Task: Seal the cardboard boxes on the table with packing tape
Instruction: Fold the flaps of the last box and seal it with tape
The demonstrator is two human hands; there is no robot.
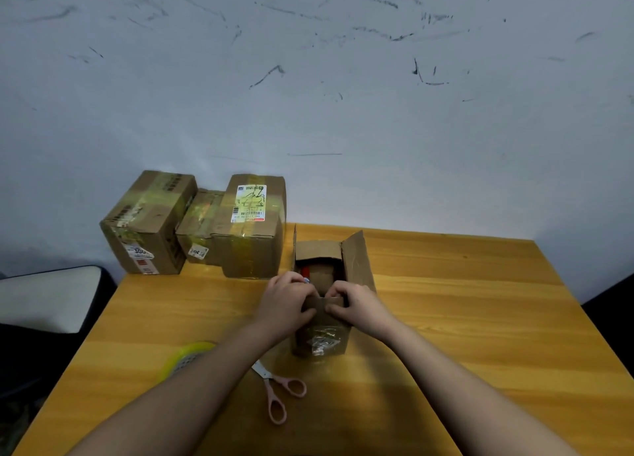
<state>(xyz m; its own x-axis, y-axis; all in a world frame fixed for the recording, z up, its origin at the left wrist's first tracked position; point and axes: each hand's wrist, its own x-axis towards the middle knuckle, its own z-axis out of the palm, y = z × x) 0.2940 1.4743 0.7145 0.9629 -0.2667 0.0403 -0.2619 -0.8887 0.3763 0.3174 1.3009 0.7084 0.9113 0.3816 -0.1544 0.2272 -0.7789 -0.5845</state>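
A small open cardboard box (356, 266) stands in the middle of the wooden table (480, 318), its far and right flaps raised. Something red shows inside it. My left hand (286, 299) and my right hand (353, 303) both pinch the box's near flap at its top edge, fingers curled over it. A roll of yellowish packing tape (187, 356) lies near the table's left side, partly hidden by my left forearm. Pink-handled scissors (278, 392) lie between my forearms, in front of the box.
Three taped cardboard boxes (151, 225) (200, 227) (254, 229) stand at the table's back left corner against the marked grey wall. A chair with a pale cushion (48, 297) is left of the table.
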